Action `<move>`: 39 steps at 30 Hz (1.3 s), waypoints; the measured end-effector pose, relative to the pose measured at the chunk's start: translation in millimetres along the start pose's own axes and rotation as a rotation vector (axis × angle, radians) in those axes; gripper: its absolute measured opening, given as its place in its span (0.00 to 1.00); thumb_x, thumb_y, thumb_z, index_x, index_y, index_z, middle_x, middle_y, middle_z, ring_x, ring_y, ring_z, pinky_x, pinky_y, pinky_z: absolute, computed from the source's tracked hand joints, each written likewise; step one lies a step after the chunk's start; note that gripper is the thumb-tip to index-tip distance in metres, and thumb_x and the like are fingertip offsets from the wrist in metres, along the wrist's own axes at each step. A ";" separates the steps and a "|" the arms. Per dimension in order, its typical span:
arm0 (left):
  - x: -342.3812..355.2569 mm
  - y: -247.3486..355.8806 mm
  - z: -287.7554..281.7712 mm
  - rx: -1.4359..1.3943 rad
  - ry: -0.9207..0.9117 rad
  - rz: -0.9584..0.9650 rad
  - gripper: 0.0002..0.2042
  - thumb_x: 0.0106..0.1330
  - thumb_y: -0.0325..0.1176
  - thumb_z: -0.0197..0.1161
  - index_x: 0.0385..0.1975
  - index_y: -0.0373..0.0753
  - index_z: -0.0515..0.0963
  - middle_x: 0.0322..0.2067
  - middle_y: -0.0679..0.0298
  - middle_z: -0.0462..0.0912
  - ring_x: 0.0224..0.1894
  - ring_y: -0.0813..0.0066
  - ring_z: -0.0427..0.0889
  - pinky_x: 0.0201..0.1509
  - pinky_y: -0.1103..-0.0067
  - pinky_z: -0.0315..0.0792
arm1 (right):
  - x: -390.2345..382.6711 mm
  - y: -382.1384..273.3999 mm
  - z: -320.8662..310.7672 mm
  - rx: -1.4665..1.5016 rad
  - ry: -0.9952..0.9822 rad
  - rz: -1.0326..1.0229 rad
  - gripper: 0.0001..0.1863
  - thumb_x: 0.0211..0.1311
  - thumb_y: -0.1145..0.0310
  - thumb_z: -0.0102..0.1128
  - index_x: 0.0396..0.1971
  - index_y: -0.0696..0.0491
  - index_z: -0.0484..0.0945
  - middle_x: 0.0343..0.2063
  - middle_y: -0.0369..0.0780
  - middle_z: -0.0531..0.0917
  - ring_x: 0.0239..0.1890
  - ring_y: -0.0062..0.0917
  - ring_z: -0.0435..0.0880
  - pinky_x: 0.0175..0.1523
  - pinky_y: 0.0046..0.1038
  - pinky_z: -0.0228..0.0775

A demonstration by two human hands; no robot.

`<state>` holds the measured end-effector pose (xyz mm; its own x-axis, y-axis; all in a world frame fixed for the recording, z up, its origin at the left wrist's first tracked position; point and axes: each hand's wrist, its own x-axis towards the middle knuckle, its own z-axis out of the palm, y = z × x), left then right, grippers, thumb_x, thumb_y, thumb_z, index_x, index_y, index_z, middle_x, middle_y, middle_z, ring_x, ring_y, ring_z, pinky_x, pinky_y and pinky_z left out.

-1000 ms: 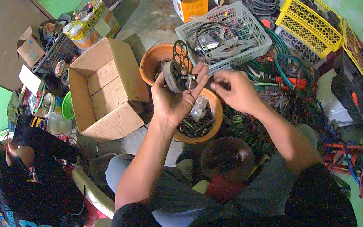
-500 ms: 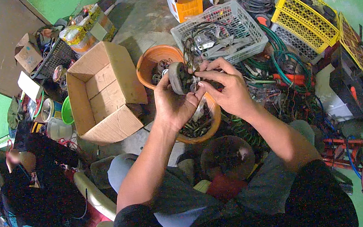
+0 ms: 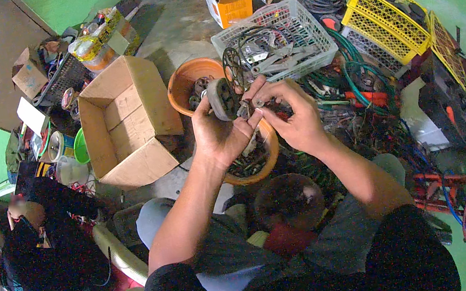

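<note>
My left hand cradles a worn metal assembly: a round grey drum, a dark perforated disc standing behind it and small fittings on its right side. My right hand is closed in a pinch on a small metal piece beside those fittings, its fingertips near the fingers of my left. Under both hands, an orange pot holds dark metal bits and a clear bag; another orange pot with dark round parts sits just behind, partly hidden by the assembly.
An open cardboard box stands left; a grey crate of tools, yellow crates, green hoses and a black case crowd the right. An orange box sits behind. Another person in black is at the left.
My right hand has moved up and left to the assembly since a second ago and now pinches a small piece at its right side. The assembly has tilted slightly.
</note>
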<state>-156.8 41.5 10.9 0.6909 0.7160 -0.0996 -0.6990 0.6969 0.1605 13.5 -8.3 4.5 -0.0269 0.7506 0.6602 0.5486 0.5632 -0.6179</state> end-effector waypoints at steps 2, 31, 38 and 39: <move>3.8 -3.4 -3.3 0.004 -0.030 -0.034 0.22 0.70 0.47 0.43 0.41 0.32 0.75 0.63 0.41 0.66 0.61 0.50 0.71 0.62 0.58 0.70 | -4.8 2.9 -5.4 -0.041 -0.001 -0.031 0.14 0.50 0.82 0.67 0.37 0.57 0.76 0.37 0.40 0.82 0.38 0.29 0.81 0.40 0.27 0.73; -1.0 -94.9 -29.5 0.128 0.205 -0.305 0.21 0.70 0.47 0.41 0.37 0.33 0.73 0.59 0.38 0.69 0.63 0.46 0.70 0.68 0.59 0.66 | -175.2 -7.8 -80.0 -0.267 -0.563 0.310 0.11 0.58 0.62 0.65 0.35 0.54 0.79 0.32 0.42 0.82 0.34 0.39 0.82 0.40 0.37 0.75; 0.4 -115.4 -29.0 0.134 0.037 -0.364 0.31 0.66 0.65 0.47 0.40 0.37 0.73 0.63 0.40 0.65 0.68 0.48 0.63 0.72 0.59 0.58 | -167.1 -19.3 -85.6 -0.273 -0.603 0.288 0.12 0.60 0.63 0.61 0.39 0.54 0.79 0.37 0.44 0.82 0.36 0.39 0.83 0.40 0.36 0.77; 0.9 -116.7 -28.4 0.125 0.014 -0.365 0.31 0.67 0.65 0.46 0.40 0.37 0.73 0.63 0.40 0.64 0.68 0.48 0.63 0.72 0.59 0.58 | -158.0 -21.7 -89.3 -0.228 -0.487 0.262 0.10 0.58 0.67 0.63 0.36 0.56 0.79 0.33 0.43 0.81 0.33 0.37 0.82 0.38 0.34 0.75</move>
<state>-79.8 -38.0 -35.9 0.8872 0.4226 -0.1851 -0.3790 0.8964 0.2300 80.5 -170.0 -48.3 -0.2167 0.9569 0.1932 0.7531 0.2898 -0.5907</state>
